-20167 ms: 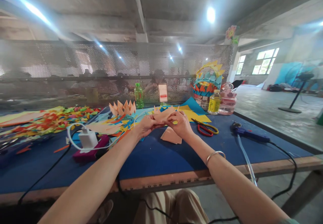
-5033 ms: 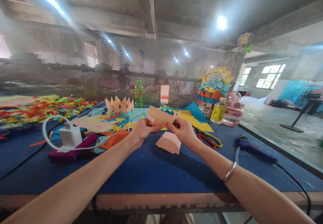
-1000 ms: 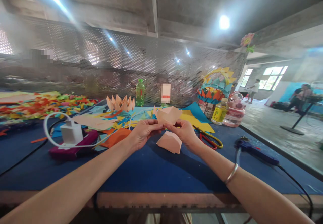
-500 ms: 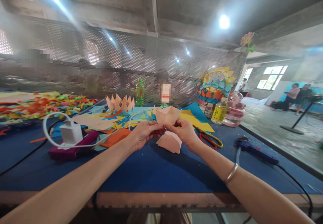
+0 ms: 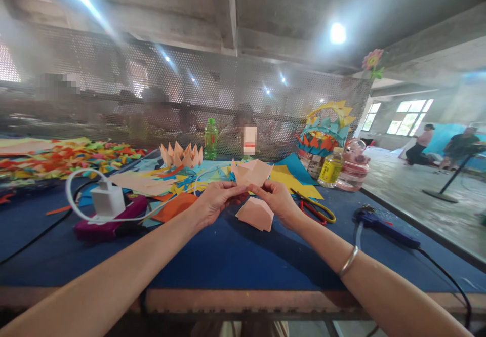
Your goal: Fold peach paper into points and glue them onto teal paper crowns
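A person's two bare hands meet over a dark blue counter (image 5: 212, 263). Between them, a piece of folded paper (image 5: 252, 171) in pale peach is held up, its wide top rising to a blunt peak. The left hand (image 5: 218, 201) pinches its lower edge between thumb and fingers; the right hand (image 5: 276, 199) pinches the same edge close beside it, the thumb tips almost meeting.

The folded paper looks very light, matt and dry, so it seems unlikely to slip. It is probably stiff along its creases but easily bent or torn at the thin corners; the layered lower edge seems the safest place to hold.

Below the hands lies a paper stack (image 5: 255, 215) of the same peach colour, with slanting sides and crisp edges. Farther left stands a ring of sharp, folded paper spikes (image 5: 181, 155). To the right, scissors (image 5: 315, 209) with red and yellow handles rest beside smooth yellow sheets (image 5: 304, 182), and well apart is a hard, dark blue glue gun (image 5: 389, 226).
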### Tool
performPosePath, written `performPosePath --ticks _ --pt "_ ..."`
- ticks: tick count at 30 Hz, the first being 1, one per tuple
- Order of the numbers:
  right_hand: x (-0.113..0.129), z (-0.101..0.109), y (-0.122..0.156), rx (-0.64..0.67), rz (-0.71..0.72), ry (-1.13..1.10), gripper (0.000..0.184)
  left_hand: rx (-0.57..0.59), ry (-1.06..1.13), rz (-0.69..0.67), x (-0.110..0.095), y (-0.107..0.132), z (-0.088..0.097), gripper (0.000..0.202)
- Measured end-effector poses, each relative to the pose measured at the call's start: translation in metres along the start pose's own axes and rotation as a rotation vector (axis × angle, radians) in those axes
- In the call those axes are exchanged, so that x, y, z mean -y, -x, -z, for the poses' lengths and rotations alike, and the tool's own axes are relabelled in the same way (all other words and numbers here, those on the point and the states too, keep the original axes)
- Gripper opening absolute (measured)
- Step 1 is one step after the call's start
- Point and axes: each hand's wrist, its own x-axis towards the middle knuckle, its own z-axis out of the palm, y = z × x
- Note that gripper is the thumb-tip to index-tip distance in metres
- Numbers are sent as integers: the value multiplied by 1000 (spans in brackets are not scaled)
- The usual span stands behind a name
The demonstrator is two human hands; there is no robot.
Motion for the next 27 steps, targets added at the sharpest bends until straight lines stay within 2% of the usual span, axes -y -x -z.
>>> performPosePath --ticks 11,27 --pt "1 1 0 -14 17 -6 52 21 -25 5 0 1 0 30" --pt "1 2 -1 -12 5 11 45 48 -120 -30 3 -4 -2 46"
